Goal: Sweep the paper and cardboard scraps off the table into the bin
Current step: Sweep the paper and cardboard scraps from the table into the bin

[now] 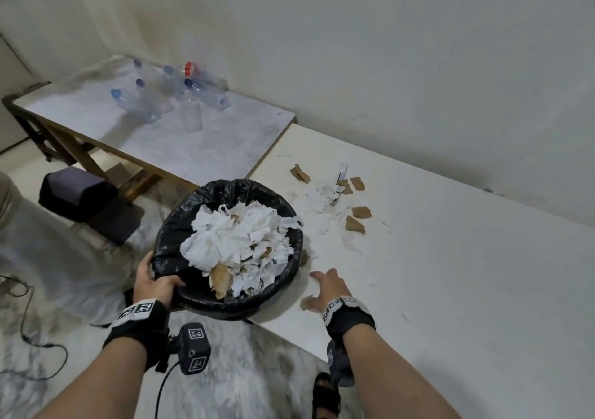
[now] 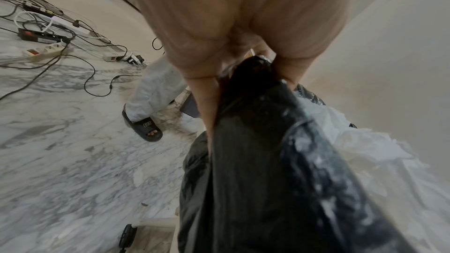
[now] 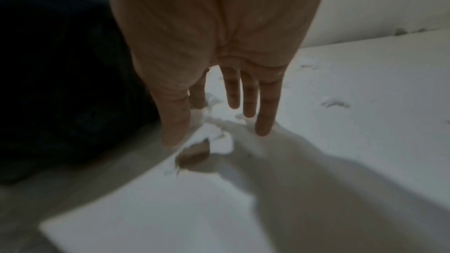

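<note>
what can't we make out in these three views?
- Bin body below the rim: head view, hidden by the liner and paper heap.
- Left hand fingertips: left wrist view, hidden behind the liner.
- Scrap under the right hand: right wrist view, motion-blurred and shadowed, contact unclear.
- Bottles on the far table: head view, too blurred to count.

Very little text can be read. On the strap of the dark sandal (image 2: 144, 126), seen in the left wrist view, a single letter "S" is printed inside a small frame. Black-and-white square code markers are worn on the left wrist band (image 1: 139, 310) and the right wrist band (image 1: 341, 304), and are fixed on the camera unit (image 1: 195, 348), but no characters can be made out on them.
</note>
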Motion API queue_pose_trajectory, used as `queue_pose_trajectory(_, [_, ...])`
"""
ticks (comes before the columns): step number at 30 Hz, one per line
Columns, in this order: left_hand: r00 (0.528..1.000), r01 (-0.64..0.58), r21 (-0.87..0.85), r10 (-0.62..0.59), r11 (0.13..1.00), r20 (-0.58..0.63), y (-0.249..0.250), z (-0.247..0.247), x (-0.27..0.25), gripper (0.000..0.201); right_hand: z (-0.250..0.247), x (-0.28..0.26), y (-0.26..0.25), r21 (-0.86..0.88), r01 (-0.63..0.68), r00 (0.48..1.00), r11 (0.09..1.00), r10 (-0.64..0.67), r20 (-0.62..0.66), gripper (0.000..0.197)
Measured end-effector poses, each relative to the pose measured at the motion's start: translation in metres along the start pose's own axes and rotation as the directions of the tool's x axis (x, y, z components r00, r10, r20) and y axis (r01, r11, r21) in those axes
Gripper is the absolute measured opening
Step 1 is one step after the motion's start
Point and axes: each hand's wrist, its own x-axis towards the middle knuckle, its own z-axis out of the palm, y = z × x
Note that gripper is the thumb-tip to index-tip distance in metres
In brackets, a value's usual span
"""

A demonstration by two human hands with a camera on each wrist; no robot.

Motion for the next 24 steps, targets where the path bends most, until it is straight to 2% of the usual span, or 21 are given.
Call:
queue_pose_trajectory(4, [1.0,0.017,-0.032,-0.016,0.999,0.011,-0.006,0.002,0.004,0.09,0.032,0.006,-0.011,-0.217,0.092,0.995,0.972,-0.1,-0.026,0.065])
queue_pose_trajectory(7, [0.999,0.018,-0.056,-0.016,0.998,0.029,-0.007,0.002,0.006,0.09,0.037,0.01,-0.019,-0.298,0.116,0.988,0.947,-0.14,-0.062,0.057])
queue_pose_trajectory(12, [0.999,0.025,-0.078,-0.023,0.997,0.03,-0.01,-0.007,0.008,0.089,0.027,0.014,-0.021,-0.29,0.143,0.98,0.946,-0.177,-0.092,0.037])
queue_pose_trajectory(15, [0.999,0.041,-0.089,-0.042,0.995,-0.002,-0.013,-0.018,0.01,0.091,0.022,0.016,-0.016,-0.228,0.123,0.985,0.966,-0.146,-0.088,0.026])
queue_pose_trajectory(18, [0.998,0.054,-0.101,-0.054,0.993,-0.006,-0.015,-0.03,0.011,0.092,0.02,0.011,-0.01,-0.257,0.092,0.99,0.962,-0.117,-0.083,0.021])
queue_pose_trajectory(21, [0.998,0.055,-0.118,-0.058,0.992,-0.022,-0.019,-0.039,0.014,0.093,0.018,0.004,-0.005,-0.295,0.117,0.989,0.948,-0.138,-0.055,0.014])
queue_pose_trajectory(24, [0.998,0.048,-0.102,-0.052,0.994,-0.038,-0.023,-0.045,0.014,0.093,0.003,-0.006,-0.007,-0.165,0.084,0.984,0.983,-0.108,-0.143,0.024])
